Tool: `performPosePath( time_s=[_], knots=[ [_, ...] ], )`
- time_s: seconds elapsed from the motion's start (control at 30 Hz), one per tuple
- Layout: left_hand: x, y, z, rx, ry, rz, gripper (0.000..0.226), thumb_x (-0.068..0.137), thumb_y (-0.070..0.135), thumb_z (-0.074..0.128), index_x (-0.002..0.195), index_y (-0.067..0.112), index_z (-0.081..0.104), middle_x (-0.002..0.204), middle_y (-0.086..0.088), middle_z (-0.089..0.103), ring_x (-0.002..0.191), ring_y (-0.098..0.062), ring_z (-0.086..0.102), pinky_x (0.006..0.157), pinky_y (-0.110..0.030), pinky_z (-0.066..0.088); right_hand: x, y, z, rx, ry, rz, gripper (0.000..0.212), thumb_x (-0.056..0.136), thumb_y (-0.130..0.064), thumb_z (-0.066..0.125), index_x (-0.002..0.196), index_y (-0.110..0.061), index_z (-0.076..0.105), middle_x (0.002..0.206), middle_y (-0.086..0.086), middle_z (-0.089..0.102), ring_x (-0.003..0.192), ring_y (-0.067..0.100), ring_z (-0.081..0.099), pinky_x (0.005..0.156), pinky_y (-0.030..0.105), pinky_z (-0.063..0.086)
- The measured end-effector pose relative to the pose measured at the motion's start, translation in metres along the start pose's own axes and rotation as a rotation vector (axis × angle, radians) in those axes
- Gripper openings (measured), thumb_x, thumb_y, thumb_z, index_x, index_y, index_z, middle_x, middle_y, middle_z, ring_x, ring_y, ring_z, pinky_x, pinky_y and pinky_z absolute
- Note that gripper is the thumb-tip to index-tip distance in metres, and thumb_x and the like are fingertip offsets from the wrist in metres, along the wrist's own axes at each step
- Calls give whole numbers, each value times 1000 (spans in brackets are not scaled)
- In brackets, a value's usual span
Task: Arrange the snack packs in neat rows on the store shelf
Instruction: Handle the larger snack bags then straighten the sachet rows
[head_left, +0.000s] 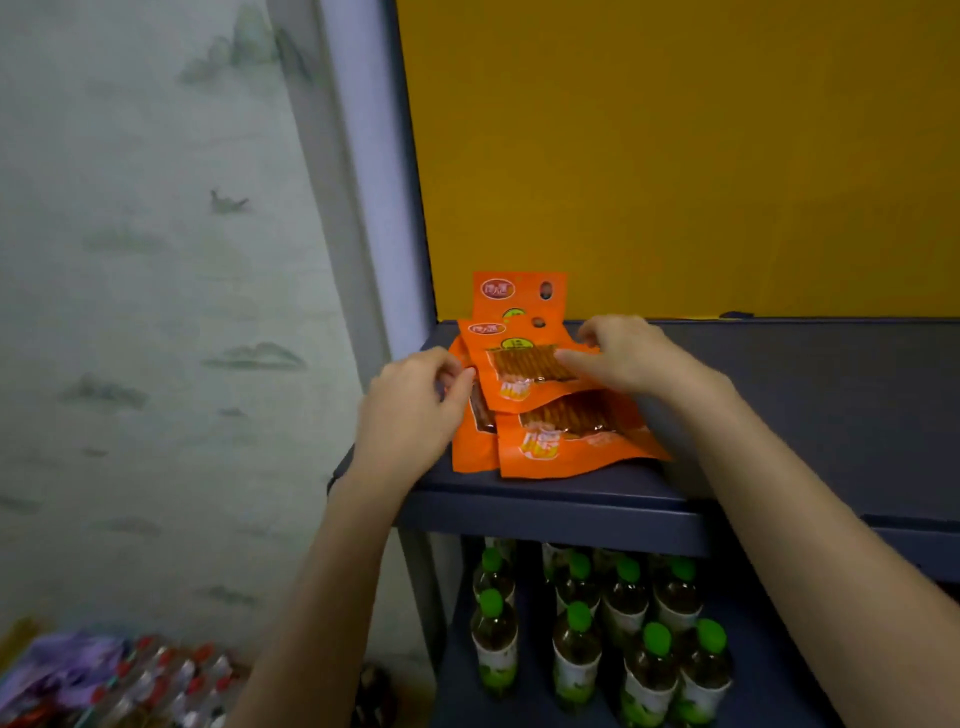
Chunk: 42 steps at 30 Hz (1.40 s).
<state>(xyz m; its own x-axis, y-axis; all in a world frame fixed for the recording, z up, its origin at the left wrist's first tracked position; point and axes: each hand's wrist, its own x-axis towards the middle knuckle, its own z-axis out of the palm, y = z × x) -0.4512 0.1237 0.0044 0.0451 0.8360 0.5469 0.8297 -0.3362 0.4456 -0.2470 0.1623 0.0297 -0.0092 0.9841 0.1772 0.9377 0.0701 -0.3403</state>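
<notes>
The left hand pinches the left edge of the pile. The right hand grips the top pack, thumb across its face, fingers curled over its far right edge. The orange packs lie overlapped and skewed at the left end of the shelf, one propped against the yellow back panel. Sorting looks barely begun. Next, I judge, the top pack needs lifting free and squaring up. Green-capped bottles stand below.

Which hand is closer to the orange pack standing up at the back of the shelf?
Right. The right hand has its fingertips just right of the upright pack; the left hand is lower left, at the flat packs' edge.
</notes>
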Motion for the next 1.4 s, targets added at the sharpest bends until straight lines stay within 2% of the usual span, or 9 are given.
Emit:
performPosePath(
  time_s=[0.1, 0.23, 0.4, 0.63, 0.83, 1.07, 1.17, 1.33, 1.4],
  knots=[
    [26, -2, 23, 50, -116, -5, 22, 92, 29, 48, 97, 14, 64, 93, -1, 66, 89, -19, 59, 76, -33, 46, 21, -7, 4, -50, -146, 116, 51, 83, -63, 49, 73, -13, 48, 98, 10, 56, 93, 28, 55, 70, 31, 41],
    [32, -11, 43, 39, -167, -20, 28, 96, 27, 41, 86, 10, 62, 85, -5, 64, 80, -21, 58, 69, -36, 47, 35, -5, 16, 7, -201, 203, 58, 70, -71, 57, 77, -15, 47, 103, 7, 56, 106, 29, 57, 87, 39, 45],
    [32, -15, 42, -68, -187, -50, 41, 98, 26, 33, 61, 15, 46, 63, 2, 50, 69, -21, 52, 63, -31, 36, 46, 6, 21, 188, -164, 220, 47, 77, -53, 65, 90, -8, 63, 91, 9, 62, 87, 23, 60, 76, 33, 46],
    [45, -2, 33, -74, -434, -210, 49, 89, 57, 39, 77, 13, 59, 98, -11, 66, 96, -30, 61, 86, -40, 48, 36, 36, -6, 522, 132, 120, 32, 90, -21, 59, 63, -20, 41, 64, 0, 51, 38, -1, 48, 33, 8, 32],
    [48, 22, 40, 144, -596, -179, 102, 45, 89, 53, 122, 22, 54, 124, -3, 59, 111, -28, 56, 94, -42, 46, -13, 77, -25, 622, 425, 189, 30, 89, -25, 58, 66, -22, 41, 73, 2, 57, 58, 13, 52, 50, 24, 41],
    [53, 26, 48, -145, -625, -190, 66, 64, 53, 75, 108, 6, 61, 118, -11, 63, 107, -28, 59, 93, -38, 47, -75, 91, -21, 762, 508, 250, 21, 92, -29, 55, 73, -24, 46, 92, 5, 63, 71, 16, 60, 59, 28, 46],
    [49, 28, 51, -154, -595, -121, 56, 82, 40, 64, 123, 3, 54, 129, -12, 56, 116, -28, 53, 91, -35, 43, -92, 92, -22, 813, 552, 288, 20, 92, -28, 54, 74, -25, 47, 97, 8, 63, 73, 15, 61, 60, 28, 48],
    [45, 33, 42, -366, -376, 115, 21, 94, 23, 49, 104, 7, 58, 108, -13, 64, 100, -28, 59, 86, -36, 46, -121, 97, -22, 816, 622, 326, 17, 92, -32, 54, 78, -27, 47, 97, 5, 63, 78, 17, 63, 59, 28, 47],
    [41, 47, 28, -527, -282, 211, 13, 96, 19, 47, 105, 15, 54, 106, -2, 62, 95, -16, 59, 89, -21, 46, -139, 100, -27, 832, 685, 336, 11, 92, -31, 54, 86, -24, 49, 95, 3, 64, 77, 16, 64, 61, 29, 50]
  ],
)
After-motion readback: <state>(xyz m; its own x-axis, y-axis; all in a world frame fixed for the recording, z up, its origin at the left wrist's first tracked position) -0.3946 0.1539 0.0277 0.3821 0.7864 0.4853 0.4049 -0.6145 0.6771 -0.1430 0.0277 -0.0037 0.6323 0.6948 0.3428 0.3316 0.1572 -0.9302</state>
